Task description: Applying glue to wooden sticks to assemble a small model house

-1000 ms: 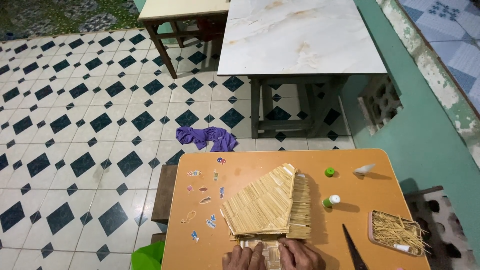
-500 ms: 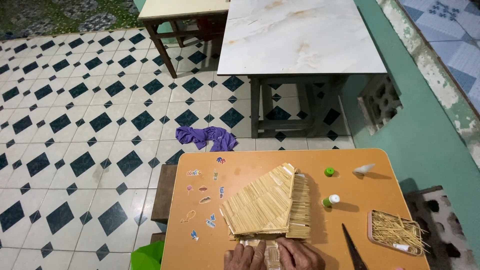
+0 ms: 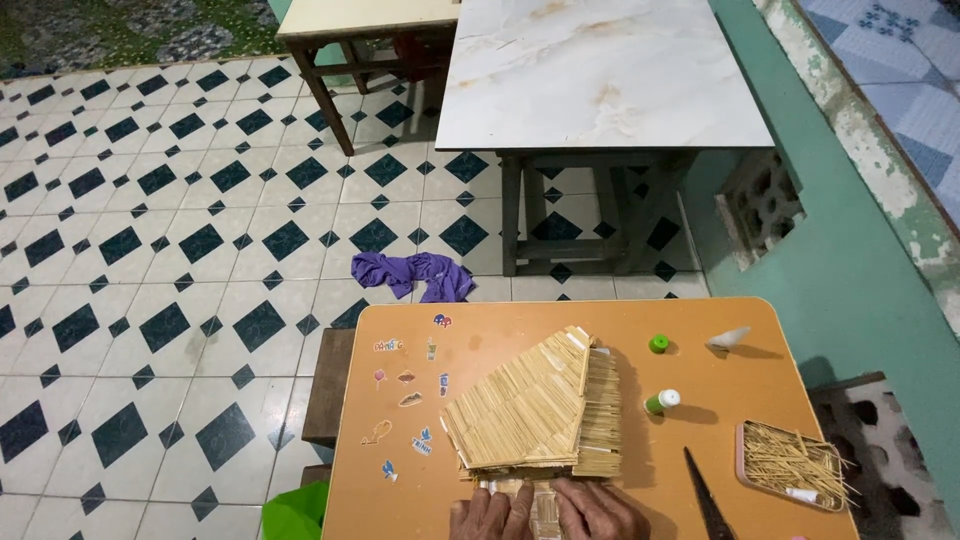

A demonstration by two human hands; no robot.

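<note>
Pressing down at the near edge of the orange table point(image 3: 500, 330): left hand point(image 3: 490, 516) and right hand point(image 3: 598, 512) lying flat, fingers spread, side by side on a small woven stick panel point(image 3: 545, 510), apparently pinning it flat against the table; gripping nothing, as far as can be told. Touching the panel just beyond, resting on the table's middle, a stick-built roof point(image 3: 535, 405). Lying near the table's right edge, within reach, a dark blade point(image 3: 708, 497), a tray of loose sticks point(image 3: 790, 462), a glue bottle point(image 3: 662, 401) and its green cap point(image 3: 659, 344). Lying on the floor past the table's far edge, a purple cloth point(image 3: 412, 273).
</note>
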